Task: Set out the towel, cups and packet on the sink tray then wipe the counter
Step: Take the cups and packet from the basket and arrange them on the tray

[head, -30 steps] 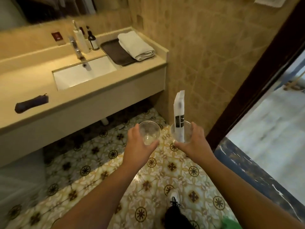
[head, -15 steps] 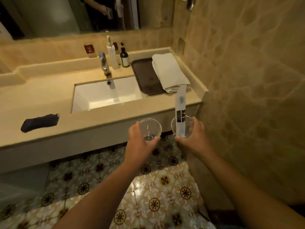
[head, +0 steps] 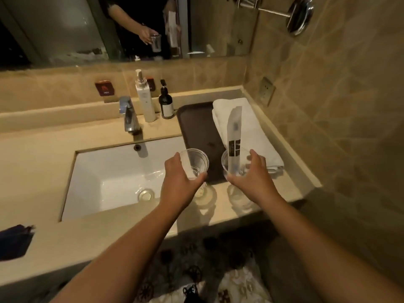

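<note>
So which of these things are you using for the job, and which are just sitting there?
For the job: tray, towel, empty cup in the left hand, cup with the packet in the right hand, dark cloth.

Just sitting there: white pump bottle, dark bottle, tap.

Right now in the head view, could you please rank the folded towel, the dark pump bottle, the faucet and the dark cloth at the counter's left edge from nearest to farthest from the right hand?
1. Folded towel, just beyond the right hand, on the tray's right side.
2. Dark pump bottle, behind the tray's left corner.
3. Faucet, behind the basin.
4. Dark cloth, far left counter edge.
</note>
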Demonstrator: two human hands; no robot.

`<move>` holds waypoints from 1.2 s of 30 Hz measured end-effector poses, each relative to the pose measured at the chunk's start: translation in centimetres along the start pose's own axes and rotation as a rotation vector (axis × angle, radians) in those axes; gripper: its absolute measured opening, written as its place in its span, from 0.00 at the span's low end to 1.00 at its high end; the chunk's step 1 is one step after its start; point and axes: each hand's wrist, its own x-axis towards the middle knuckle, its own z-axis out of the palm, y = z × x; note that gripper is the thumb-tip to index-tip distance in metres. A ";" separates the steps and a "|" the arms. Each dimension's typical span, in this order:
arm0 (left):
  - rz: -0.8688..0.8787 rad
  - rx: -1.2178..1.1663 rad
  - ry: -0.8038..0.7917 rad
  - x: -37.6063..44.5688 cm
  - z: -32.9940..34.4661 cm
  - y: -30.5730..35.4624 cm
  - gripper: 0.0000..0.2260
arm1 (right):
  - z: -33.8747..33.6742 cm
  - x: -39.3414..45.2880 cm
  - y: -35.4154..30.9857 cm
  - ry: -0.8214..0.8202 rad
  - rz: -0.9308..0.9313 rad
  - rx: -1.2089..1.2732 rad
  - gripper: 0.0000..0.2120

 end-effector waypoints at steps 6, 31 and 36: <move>-0.044 -0.022 0.006 12.0 1.8 -0.4 0.42 | 1.9 11.1 -3.1 -0.030 0.007 -0.007 0.48; -0.155 -0.072 -0.062 30.0 11.2 -4.2 0.38 | 11.8 34.1 -1.1 -0.048 -0.147 -0.253 0.46; -0.153 -0.060 -0.078 30.1 11.1 -4.2 0.38 | 12.0 34.3 -1.3 -0.086 -0.127 -0.271 0.48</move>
